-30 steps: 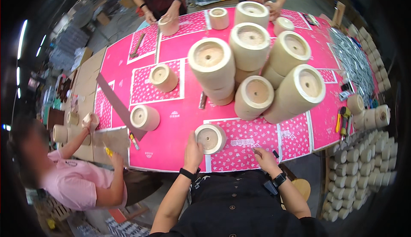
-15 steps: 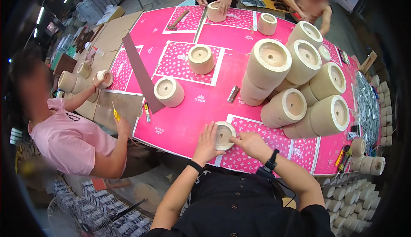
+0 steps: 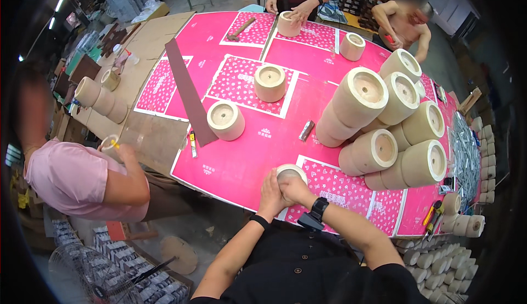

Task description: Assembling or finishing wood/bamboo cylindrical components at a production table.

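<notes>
A pale wooden cylinder (image 3: 290,170) with a recessed top stands at the table's front edge, in front of me. My left hand (image 3: 271,193) wraps its left side, fingers together along the wall. At the near side of its rim, my right hand (image 3: 294,190) is closed, its fingers curled over the recess; whatever they pinch is hidden. Both hands touch each other and cover most of the cylinder. Left of them, another wooden cylinder (image 3: 226,120) stands beside a long brown strip (image 3: 189,92). A small dark block (image 3: 307,130) lies beyond my hands.
Stacked wooden cylinders (image 3: 359,92) rise to my right on the pink table (image 3: 263,153). A yellow-and-white cutter (image 3: 193,144), a hammer (image 3: 240,29) and metal rods (image 3: 466,144) lie about. A pink-shirted co-worker (image 3: 82,175) works at left; two others work across the table.
My right hand has moved left over the cylinder's near rim and against my left hand. The co-worker at left has drawn a wooden piece closer, bringing the yellow tool to it.
</notes>
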`<action>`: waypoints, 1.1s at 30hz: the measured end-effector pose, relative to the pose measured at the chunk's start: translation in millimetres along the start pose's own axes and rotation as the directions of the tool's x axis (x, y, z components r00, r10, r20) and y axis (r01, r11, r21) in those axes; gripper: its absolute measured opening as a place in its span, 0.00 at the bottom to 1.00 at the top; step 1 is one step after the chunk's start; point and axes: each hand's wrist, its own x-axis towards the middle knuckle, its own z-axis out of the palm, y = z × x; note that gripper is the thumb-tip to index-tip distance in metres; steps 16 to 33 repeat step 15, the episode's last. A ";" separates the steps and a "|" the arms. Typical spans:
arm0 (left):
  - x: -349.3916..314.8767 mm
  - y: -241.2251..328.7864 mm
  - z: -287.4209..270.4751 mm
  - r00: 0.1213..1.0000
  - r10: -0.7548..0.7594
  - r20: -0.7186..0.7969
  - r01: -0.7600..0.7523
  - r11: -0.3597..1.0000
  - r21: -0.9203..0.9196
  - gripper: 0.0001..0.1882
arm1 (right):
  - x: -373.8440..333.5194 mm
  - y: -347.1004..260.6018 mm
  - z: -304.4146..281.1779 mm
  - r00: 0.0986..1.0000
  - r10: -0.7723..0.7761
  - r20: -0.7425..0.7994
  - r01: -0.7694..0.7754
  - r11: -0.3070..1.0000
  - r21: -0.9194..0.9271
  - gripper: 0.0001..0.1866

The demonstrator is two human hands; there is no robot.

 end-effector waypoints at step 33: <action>10.7 30.0 -46.2 0.829 -0.399 0.391 0.422 0.906 0.029 0.65 | -46.8 -11.3 -46.1 0.838 0.521 -0.163 -0.534 0.844 -0.048 0.14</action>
